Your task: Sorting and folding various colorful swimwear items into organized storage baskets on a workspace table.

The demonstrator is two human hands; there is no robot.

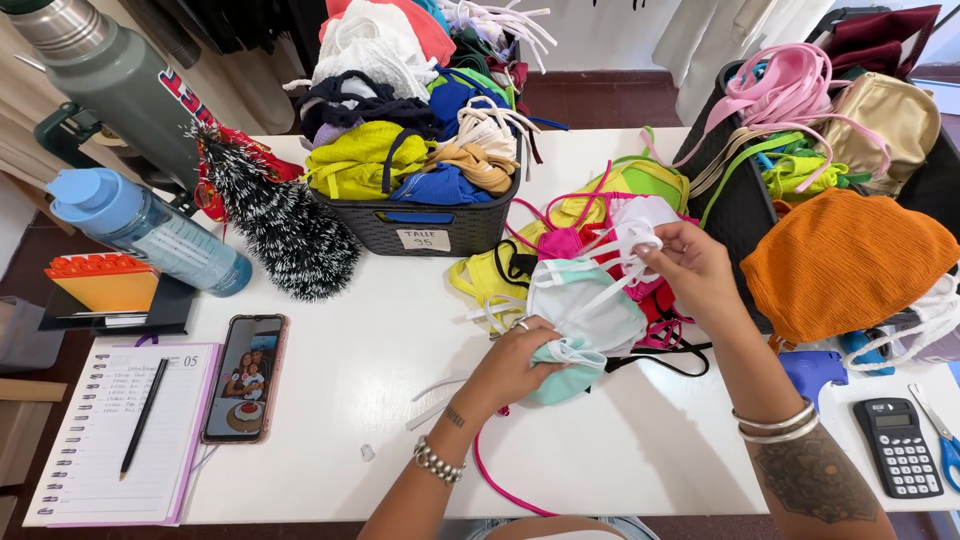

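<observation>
My left hand (512,362) grips a mint and white fabric garment (585,312) at its lower edge, over the white table (380,340). My right hand (695,270) pinches that garment's white straps (628,240) and lifts them a little. Under and behind the garment lies a heap of yellow, pink and green swimwear pieces (590,215). A pink cord (490,475) trails from the heap toward the table's front edge.
A dark basket (430,232) full of folded clothes stands at the back centre, a black bin (735,190) with straps and an orange cloth (845,262) at the right. Phone (245,378), notebook with pen (120,435), blue bottle (150,232), calculator (898,447), scissors (940,435).
</observation>
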